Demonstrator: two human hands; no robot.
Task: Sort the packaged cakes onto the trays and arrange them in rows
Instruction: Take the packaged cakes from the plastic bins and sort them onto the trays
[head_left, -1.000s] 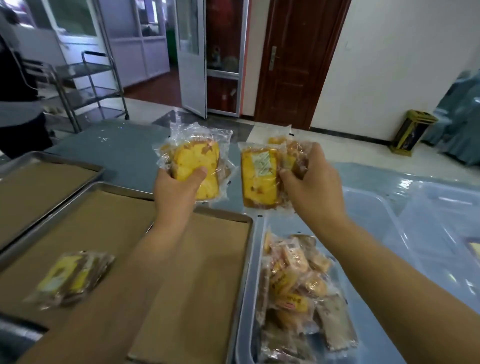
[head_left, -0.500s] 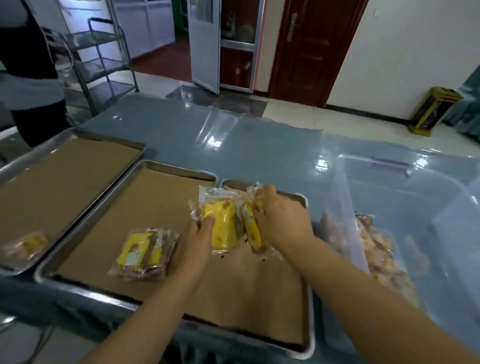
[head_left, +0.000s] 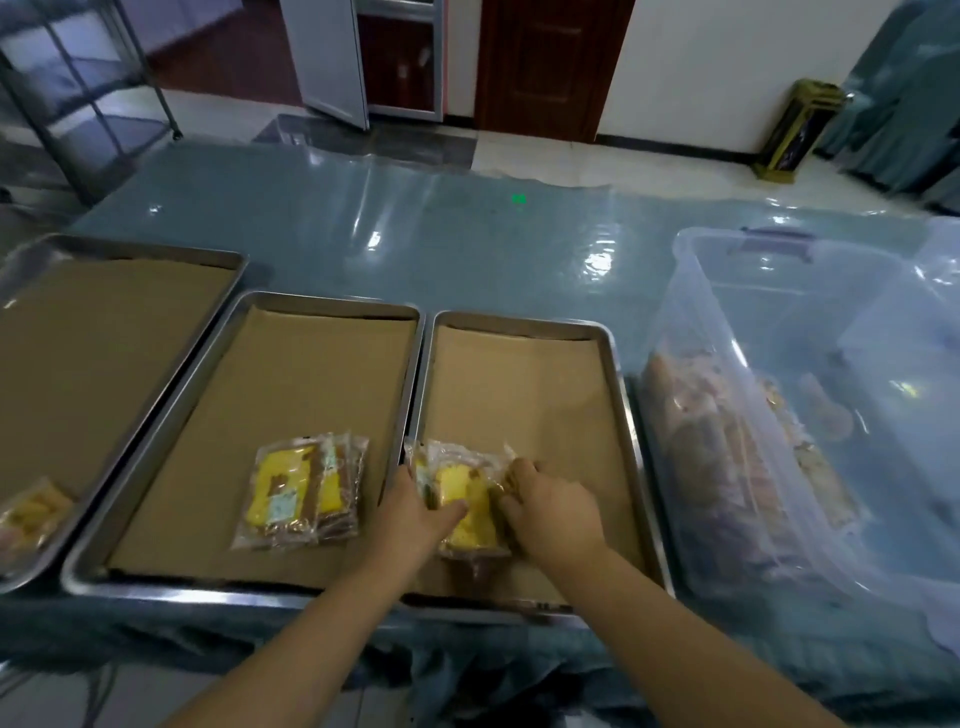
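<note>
Three metal trays lined with brown paper lie side by side on the table. On the right tray (head_left: 618, 395), near its front left corner, packaged yellow cakes (head_left: 462, 499) rest between my hands. My left hand (head_left: 413, 512) holds their left side, thumb on top. My right hand (head_left: 553, 506) grips their right side. The middle tray (head_left: 228, 353) carries a small stack of packaged cakes (head_left: 301, 488) near its front right. One more packaged cake (head_left: 28, 512) lies on the left tray (head_left: 130, 249) at the frame's edge.
A clear plastic bin (head_left: 779, 312) holding several packaged cakes stands right of the trays. The table has a glossy blue-grey plastic cover (head_left: 415, 228). A metal rack (head_left: 78, 93) stands far left, a yellow waste bin (head_left: 795, 130) by the far wall.
Both hands brought the cakes down from chest height onto the right tray and now press them near its front left corner. The view has tilted down over the trays.
</note>
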